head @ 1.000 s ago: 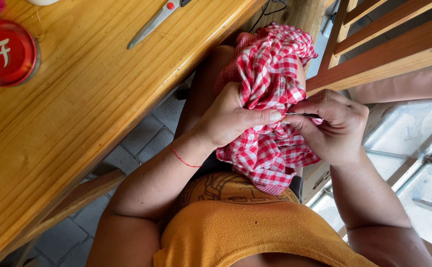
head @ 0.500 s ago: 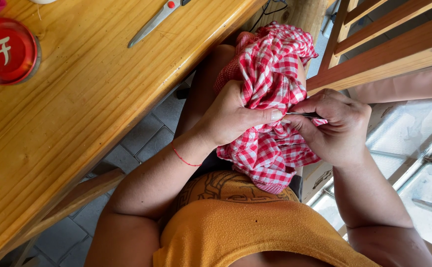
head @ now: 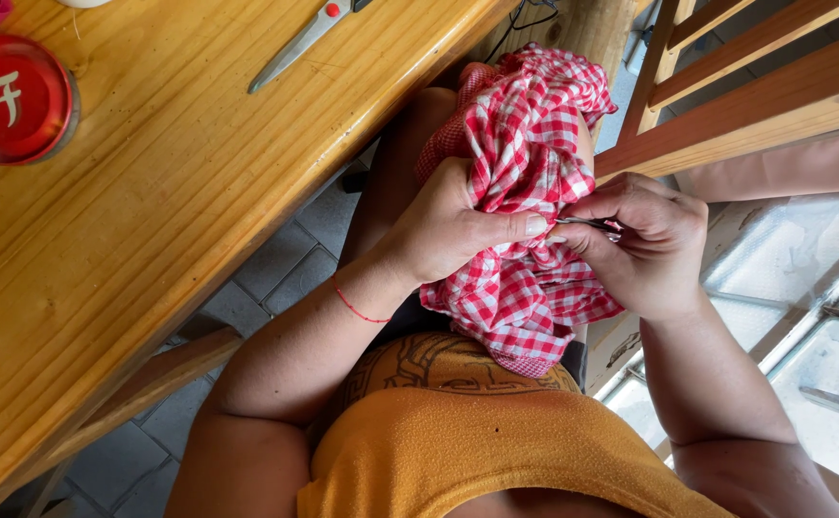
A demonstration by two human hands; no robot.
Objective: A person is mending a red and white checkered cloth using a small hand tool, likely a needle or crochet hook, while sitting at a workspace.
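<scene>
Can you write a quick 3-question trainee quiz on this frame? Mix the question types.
1. True or false: the left hand grips the red-and-white checked cloth.
2. Multiple choice: where do the scissors lie? A) on the person's lap B) on the wooden table C) on the tiled floor
3. Fill in: the right hand pinches a thin ____ tool against the cloth.

Key:
1. True; the thumb presses over the bunched fabric.
2. B; they lie near the table's far edge, apart from both hands.
3. Metal; it is too small to tell exactly what kind of tool.
</scene>
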